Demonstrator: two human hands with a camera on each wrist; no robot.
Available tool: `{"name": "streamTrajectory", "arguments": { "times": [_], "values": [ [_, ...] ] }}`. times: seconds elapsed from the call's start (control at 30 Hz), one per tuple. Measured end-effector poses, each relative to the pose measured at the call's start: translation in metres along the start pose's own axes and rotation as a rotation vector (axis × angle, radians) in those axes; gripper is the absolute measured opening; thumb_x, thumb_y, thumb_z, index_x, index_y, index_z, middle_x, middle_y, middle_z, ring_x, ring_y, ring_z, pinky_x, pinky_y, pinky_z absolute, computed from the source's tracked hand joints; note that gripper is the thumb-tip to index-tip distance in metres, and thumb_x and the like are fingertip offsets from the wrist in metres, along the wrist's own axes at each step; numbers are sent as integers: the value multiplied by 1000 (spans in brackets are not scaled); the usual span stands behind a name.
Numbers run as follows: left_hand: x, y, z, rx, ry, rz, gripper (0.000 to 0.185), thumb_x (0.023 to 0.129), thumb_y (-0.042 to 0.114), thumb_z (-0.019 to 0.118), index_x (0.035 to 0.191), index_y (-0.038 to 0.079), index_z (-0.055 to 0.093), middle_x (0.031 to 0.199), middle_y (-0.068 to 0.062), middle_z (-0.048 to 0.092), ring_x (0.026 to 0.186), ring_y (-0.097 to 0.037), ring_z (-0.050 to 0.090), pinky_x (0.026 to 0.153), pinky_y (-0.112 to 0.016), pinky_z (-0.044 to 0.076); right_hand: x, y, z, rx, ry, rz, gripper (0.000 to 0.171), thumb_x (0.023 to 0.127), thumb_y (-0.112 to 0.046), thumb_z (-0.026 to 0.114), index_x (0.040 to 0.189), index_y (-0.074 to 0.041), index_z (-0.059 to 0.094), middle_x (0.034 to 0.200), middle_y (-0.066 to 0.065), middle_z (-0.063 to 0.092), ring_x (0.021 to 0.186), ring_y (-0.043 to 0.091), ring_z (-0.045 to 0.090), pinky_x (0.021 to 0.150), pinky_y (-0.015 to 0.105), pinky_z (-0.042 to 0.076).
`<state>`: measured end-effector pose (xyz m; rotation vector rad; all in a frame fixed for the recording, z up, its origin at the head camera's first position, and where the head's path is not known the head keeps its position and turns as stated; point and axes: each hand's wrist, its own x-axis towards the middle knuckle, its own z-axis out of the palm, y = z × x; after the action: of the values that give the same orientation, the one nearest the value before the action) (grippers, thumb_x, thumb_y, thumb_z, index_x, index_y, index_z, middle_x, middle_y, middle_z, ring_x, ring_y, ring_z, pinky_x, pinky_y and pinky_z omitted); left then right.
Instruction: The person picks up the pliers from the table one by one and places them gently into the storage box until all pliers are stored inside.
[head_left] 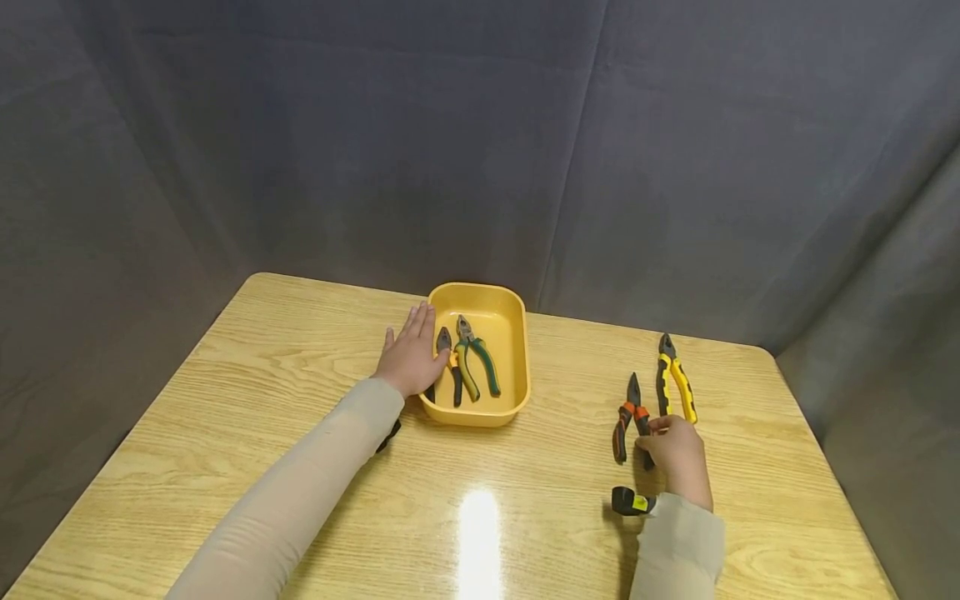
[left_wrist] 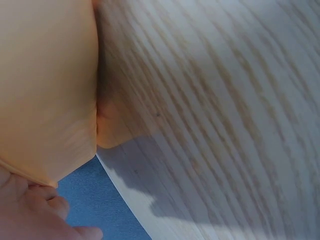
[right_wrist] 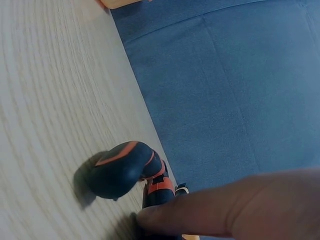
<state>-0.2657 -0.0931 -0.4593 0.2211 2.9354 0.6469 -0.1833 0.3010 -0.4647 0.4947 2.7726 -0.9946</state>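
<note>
My left hand (head_left: 408,354) lies along the left rim of a yellow plastic bin (head_left: 513,358), fingers straight; the left wrist view shows its fingers at the bin's edge. Inside the bin are green-and-yellow combination pliers (head_left: 483,358) and pliers with orange-and-black handles (head_left: 456,383). Another black handle there is partly covered by my hand. At the right, my right hand (head_left: 677,454) pinches the right handle of black-and-orange needle-nose pliers (head_left: 622,429), which lie on the table with handles spread. Close up, the right wrist view shows the other handle (right_wrist: 117,172) of these pliers.
Yellow-and-black pliers (head_left: 684,392) lie just beyond my right hand. The wrist camera (head_left: 630,502) hangs beside my right sleeve. The wooden table (head_left: 555,467) ends at a grey curtain (head_left: 450,167) behind and at the sides.
</note>
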Motion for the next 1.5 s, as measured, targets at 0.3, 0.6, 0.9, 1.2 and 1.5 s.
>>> {"name": "streamTrajectory", "arguments": {
  "times": [0.3, 0.6, 0.9, 1.2, 1.5],
  "values": [
    [2, -1, 1, -5, 8, 2, 79, 107, 42, 44, 163, 7, 2, 171, -8, -3, 156, -24, -4, 122, -59, 3, -3, -1, 0, -10, 8, -2, 31, 91, -6, 64, 115, 13, 60, 113, 32, 63, 96, 42, 61, 79, 49, 50],
    [3, -2, 2, -3, 9, 2, 79, 107, 42, 44, 164, 7, 2, 171, -8, -3, 156, -24, -4, 122, -60, 4, -5, 2, 0, -25, 50, -31, 31, 89, -8, 67, 112, 11, 63, 108, 30, 67, 93, 41, 64, 77, 49, 51],
    [3, -3, 2, -15, 13, 11, 79, 107, 42, 45, 163, 6, 3, 170, -9, -3, 156, -25, -4, 122, -60, 5, -5, 4, 1, -50, 83, -68, 31, 88, -11, 70, 109, 11, 65, 104, 29, 69, 89, 40, 65, 74, 49, 51],
    [1, -1, 1, -19, 15, 15, 79, 107, 41, 45, 163, 6, 3, 170, -9, -2, 156, -25, -3, 122, -61, 6, -6, 3, 1, -37, 87, -68, 35, 88, -14, 71, 111, 12, 66, 105, 30, 68, 88, 39, 66, 73, 48, 53],
    [1, -1, 0, -29, 13, 9, 78, 107, 41, 45, 163, 6, 3, 170, -9, -2, 157, -25, -3, 122, -61, 5, -4, 4, 0, 31, 58, -55, 32, 88, -17, 69, 105, 11, 67, 102, 26, 68, 78, 27, 63, 64, 33, 50]
  ]
}}
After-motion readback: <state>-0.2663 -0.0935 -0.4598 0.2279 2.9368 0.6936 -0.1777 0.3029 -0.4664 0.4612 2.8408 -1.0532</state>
